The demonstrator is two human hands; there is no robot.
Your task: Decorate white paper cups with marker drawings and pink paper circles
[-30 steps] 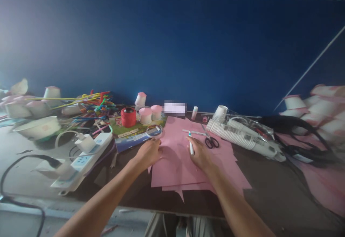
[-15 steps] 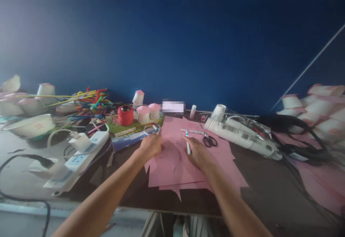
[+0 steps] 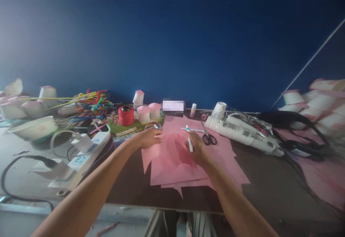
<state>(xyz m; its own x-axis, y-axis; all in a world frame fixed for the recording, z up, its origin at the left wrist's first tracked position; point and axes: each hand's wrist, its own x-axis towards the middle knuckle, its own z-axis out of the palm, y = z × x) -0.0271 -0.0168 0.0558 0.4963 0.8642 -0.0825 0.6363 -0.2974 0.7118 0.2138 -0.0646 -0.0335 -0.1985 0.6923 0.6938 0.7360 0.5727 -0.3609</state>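
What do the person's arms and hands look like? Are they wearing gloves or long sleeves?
No gloves! The left grip and right grip are bare hands, and I can't make out any rings. The left forearm and right forearm are bare too, with no sleeves, watch or markings showing. Lower down, the person wears greyish trousers.

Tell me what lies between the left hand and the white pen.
Only pink paper between the left hand and the white pen in the right hand, in the head view.
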